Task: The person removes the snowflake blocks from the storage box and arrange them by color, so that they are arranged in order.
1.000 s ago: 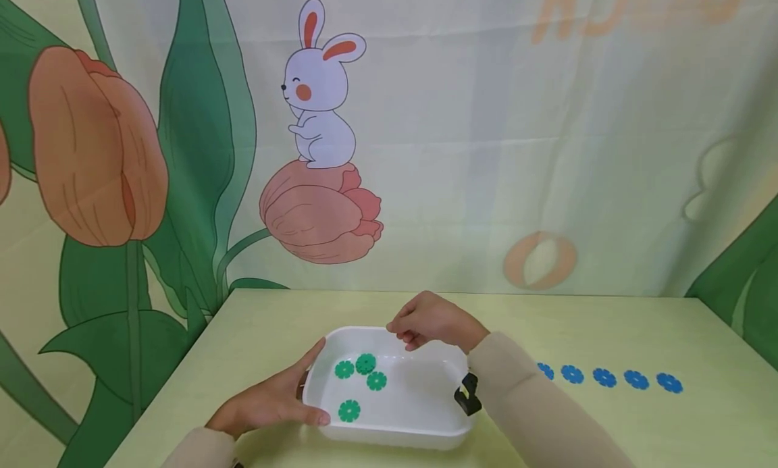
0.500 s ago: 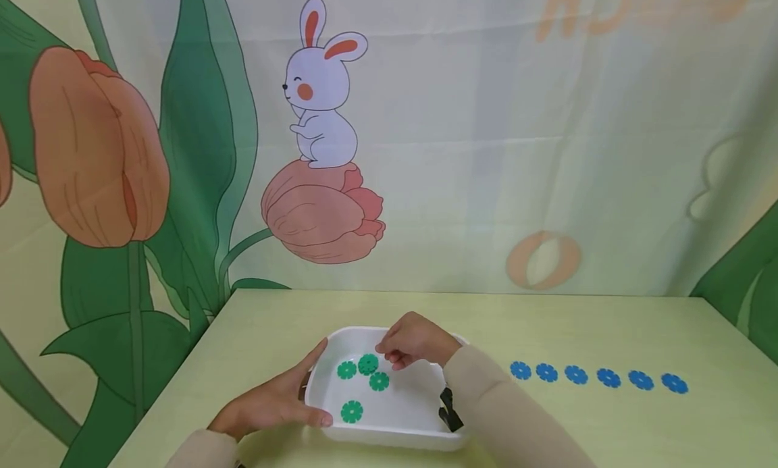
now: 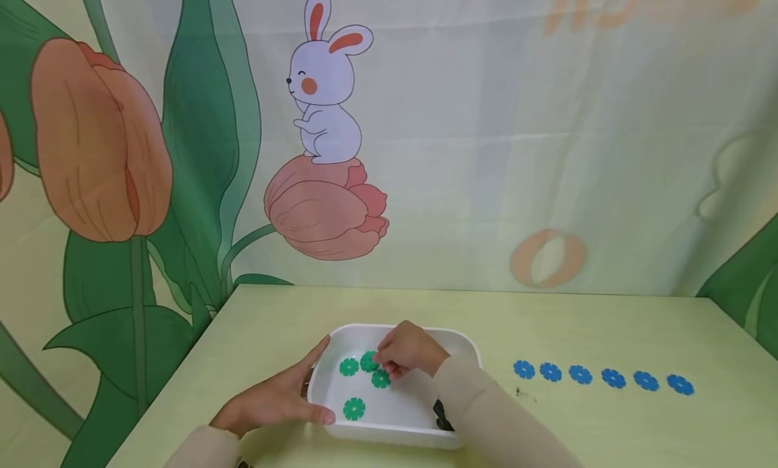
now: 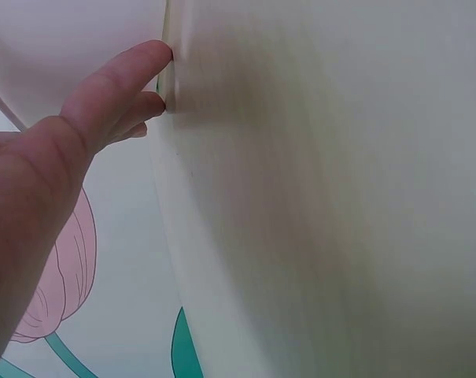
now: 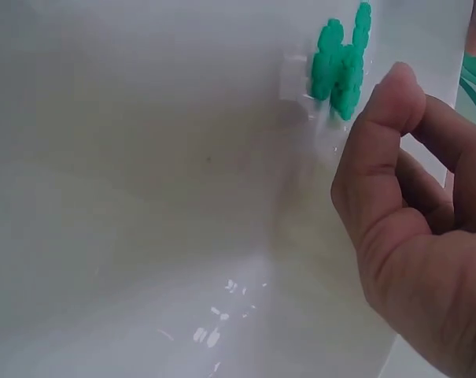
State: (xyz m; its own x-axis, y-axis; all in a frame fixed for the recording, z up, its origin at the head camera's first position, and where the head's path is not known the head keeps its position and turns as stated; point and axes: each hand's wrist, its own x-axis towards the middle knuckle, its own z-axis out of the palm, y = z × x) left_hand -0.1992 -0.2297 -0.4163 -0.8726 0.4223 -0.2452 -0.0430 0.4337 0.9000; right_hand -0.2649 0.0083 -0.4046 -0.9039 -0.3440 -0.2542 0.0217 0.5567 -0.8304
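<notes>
A white plastic tray stands on the table with several green notched, flower-shaped discs inside. My left hand holds its left end, thumb on the near rim and fingers along the side. Over the tray my right hand is bent down, fingers curled and thumb close to the index finger. Its fingertips overlap a green disc at the back of the cluster in the head view. In the right wrist view nothing shows between the thumb and fingers, and green discs lie just beyond them. Another green disc lies near the front wall.
To the right of the tray, several blue discs of the same shape lie in a row on the pale table. A printed cloth with a rabbit and tulips hangs behind the table's back edge.
My right hand has come left and down from over the tray's back rim to the green discs. More of the blue row shows as the forearm moved away. The left hand keeps its place.
</notes>
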